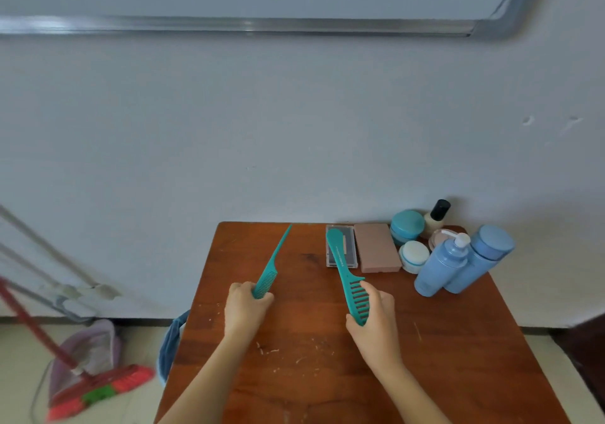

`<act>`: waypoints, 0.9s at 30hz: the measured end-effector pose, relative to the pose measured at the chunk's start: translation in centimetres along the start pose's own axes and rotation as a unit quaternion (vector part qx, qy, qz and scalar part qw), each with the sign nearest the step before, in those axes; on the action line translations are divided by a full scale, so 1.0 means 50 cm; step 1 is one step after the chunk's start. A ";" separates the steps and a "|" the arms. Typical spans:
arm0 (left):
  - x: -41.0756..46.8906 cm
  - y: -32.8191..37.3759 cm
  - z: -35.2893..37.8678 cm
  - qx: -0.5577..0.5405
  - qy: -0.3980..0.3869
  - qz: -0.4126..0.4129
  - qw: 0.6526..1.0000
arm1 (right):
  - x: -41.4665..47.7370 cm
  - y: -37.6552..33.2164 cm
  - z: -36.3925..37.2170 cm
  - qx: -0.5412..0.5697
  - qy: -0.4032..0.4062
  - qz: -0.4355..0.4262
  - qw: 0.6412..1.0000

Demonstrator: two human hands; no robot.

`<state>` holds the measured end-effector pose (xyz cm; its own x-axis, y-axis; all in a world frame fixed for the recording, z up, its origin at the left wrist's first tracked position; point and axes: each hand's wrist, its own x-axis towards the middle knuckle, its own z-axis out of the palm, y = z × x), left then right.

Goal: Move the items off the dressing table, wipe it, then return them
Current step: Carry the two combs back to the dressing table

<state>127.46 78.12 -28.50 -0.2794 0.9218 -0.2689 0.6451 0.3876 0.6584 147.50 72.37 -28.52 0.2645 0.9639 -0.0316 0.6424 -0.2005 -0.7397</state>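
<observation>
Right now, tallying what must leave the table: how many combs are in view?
2. The tail comb is gripped by the left hand; the wide-tooth comb by the right hand. None seems hidden.

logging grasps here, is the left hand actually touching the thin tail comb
Touching. In the head view the left hand wraps its fingers round the toothed end of the tail comb, with no gap between them.

Head camera looks forward and down, close over the dressing table (458,374).
</observation>
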 end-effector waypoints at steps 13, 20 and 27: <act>-0.034 -0.019 -0.011 -0.071 0.021 0.035 0.997 | 0.006 0.001 -0.011 -0.037 -0.057 -0.056 0.996; -0.009 0.020 0.047 -0.030 -0.090 0.160 0.983 | -0.107 0.032 -0.047 -0.078 0.066 0.071 0.992; -0.027 -0.015 0.050 -0.007 -0.211 0.293 0.933 | -0.327 -0.003 0.057 -0.080 0.206 0.217 0.951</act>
<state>129.13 76.60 -30.38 0.4245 0.8987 -0.1100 0.5887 -0.1816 0.7877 141.03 57.17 -29.80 0.7682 0.6398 -0.0209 0.5000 -0.6201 -0.6045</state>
